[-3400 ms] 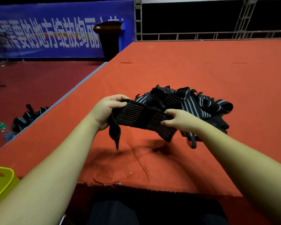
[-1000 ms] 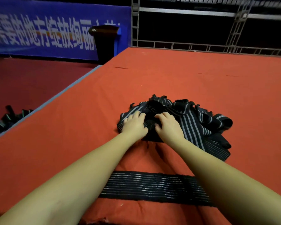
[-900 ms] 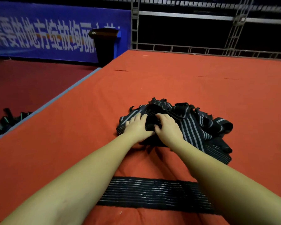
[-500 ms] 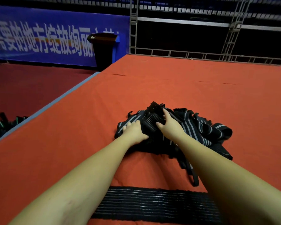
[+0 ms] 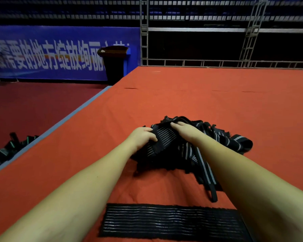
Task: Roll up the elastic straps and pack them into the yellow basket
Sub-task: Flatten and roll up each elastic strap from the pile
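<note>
While both arms reach out over the red table (image 5: 217,102), the left hand (image 5: 142,138) and right hand (image 5: 185,131) work at the pile of straps (image 5: 191,151). Left hand has its fingers curled over the near-left edge of one ribbed black strap (image 5: 163,138), thumb side gripping it. Right hand pinches the same strap at its far top corner, fingers bent down onto it. That strap is lifted a little off the top of the pile, stretched between the two hands. Pile is black with grey stripes, tangled, and sits mid-table; one narrow striped end (image 5: 206,175) trails out of the pile toward the person. Nearer the person than the pile, apart from it, a flat strap (image 5: 171,222) lies spread out crosswise on the table, partly under the right forearm. Left of the pile, off the table edge and down on the dark red floor (image 5: 33,110), lies a second heap of black straps (image 5: 9,149) with green marks. Beyond the pile, past the table's far-left corner, stand a black bin (image 5: 115,65) and a blue banner (image 5: 51,53). Metal railing (image 5: 217,62) runs along the far edge.
</note>
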The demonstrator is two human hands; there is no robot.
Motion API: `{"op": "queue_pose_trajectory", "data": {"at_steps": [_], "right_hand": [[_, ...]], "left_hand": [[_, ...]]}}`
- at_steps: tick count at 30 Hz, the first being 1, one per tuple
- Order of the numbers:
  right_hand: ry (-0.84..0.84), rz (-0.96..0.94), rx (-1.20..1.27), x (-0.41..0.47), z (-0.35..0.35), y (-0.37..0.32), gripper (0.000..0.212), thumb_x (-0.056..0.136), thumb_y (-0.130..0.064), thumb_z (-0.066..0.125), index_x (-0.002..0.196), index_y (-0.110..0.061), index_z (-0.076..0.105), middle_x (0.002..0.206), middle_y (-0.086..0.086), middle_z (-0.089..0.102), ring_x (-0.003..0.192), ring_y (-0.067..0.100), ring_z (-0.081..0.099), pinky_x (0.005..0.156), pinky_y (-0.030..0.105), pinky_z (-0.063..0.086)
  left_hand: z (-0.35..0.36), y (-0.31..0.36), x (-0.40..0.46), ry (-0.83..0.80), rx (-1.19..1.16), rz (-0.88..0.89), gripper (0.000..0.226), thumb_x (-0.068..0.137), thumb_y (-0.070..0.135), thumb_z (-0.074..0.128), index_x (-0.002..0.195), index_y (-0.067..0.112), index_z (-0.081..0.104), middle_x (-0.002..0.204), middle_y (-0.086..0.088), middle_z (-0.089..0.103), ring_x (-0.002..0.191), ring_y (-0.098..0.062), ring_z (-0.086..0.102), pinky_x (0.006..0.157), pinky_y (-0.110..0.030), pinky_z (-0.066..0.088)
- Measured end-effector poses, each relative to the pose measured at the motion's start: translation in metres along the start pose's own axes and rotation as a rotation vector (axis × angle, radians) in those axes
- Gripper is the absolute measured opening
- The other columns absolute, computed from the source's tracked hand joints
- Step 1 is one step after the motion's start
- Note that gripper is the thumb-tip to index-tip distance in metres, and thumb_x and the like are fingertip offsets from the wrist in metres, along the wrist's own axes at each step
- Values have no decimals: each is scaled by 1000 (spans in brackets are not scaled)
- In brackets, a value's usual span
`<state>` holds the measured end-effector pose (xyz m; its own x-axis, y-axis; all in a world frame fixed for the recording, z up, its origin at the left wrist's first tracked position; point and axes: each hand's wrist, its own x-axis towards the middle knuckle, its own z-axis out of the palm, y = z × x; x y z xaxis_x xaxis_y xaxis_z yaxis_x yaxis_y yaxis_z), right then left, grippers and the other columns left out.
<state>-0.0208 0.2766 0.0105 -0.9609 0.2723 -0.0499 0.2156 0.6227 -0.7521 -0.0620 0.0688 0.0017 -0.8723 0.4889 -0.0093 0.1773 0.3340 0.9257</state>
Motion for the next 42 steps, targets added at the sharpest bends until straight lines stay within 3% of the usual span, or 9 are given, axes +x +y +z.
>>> {"op": "queue_pose_trajectory", "data": {"at_steps": [3, 6, 12, 17, 21, 27, 34, 38, 42], "right_hand": [[25, 60, 175, 5, -4, -11, 83, 88, -72, 44, 153, -23, 30, 151, 1, 45, 132, 23, 48, 108, 40, 38], [65, 81, 442, 10, -5, -23, 93, 81, -73, 57, 150, -17, 28, 116, 7, 69, 92, 18, 72, 68, 32, 47], [208, 160, 459, 22, 1, -30, 10, 94, -12, 55, 86, -8, 49, 70, 7, 57, 50, 13, 59, 36, 19, 36], [274, 288, 346, 36, -19, -29, 9, 97, -29, 55, 100, -21, 53, 70, -2, 47, 75, 19, 53, 64, 23, 44], [230, 208, 680, 23, -16, -40, 23, 101, -31, 53, 114, -12, 52, 103, 8, 49, 94, 24, 58, 73, 33, 58], [222, 50, 21, -13, -7, -61, 27, 97, -35, 46, 113, -14, 48, 100, 12, 62, 77, 24, 55, 59, 29, 40], [-13, -122, 511, -90, 23, -78, 57, 95, -62, 41, 73, -17, 69, 72, 3, 69, 69, 20, 61, 70, 31, 46], [149, -378, 539, -128, 38, -65, 34, 96, -58, 46, 102, -30, 63, 109, -2, 67, 101, 7, 61, 88, 31, 44], [188, -461, 399, -158, 36, -60, 11, 94, -35, 63, 101, -26, 61, 110, 0, 58, 97, 1, 57, 86, 21, 42]], "left_hand": [[-4, 20, -15, 22, -137, 44, 8, 49, 12, 59, 56, 17, 60, 61, -3, 54, 63, -19, 49, 59, -29, 37], [-8, 32, -25, 34, -116, 74, 8, 48, 11, 56, 54, 16, 56, 58, -2, 49, 58, -16, 44, 53, -26, 33], [-15, 39, -36, -8, 5, 90, 10, 49, 12, 54, 45, 19, 47, 51, 4, 41, 49, -12, 37, 46, -23, 28], [-38, 26, -41, 48, -278, 76, 22, 46, 5, 51, 67, 2, 55, 68, -11, 47, 67, -25, 42, 59, -32, 34], [-53, 28, -51, 50, -419, 91, 18, 50, 3, 48, 61, 8, 61, 67, -12, 57, 61, -26, 52, 60, -32, 42], [-62, 56, -69, 53, -483, 149, 17, 56, 4, 47, 72, 5, 55, 64, -9, 56, 56, -22, 52, 53, -24, 45], [-57, 87, -83, 211, -637, 189, 17, 85, 1, 52, 78, 12, 63, 72, -5, 65, 67, -21, 60, 65, -29, 47], [-40, 94, -90, 293, -720, 172, 9, 91, 10, 61, 96, 10, 68, 86, -9, 71, 77, -25, 69, 73, -38, 57], [-24, 96, -100, 373, -816, 144, 15, 97, 12, 58, 109, 6, 65, 95, -10, 72, 78, -23, 72, 60, -33, 57]]}}
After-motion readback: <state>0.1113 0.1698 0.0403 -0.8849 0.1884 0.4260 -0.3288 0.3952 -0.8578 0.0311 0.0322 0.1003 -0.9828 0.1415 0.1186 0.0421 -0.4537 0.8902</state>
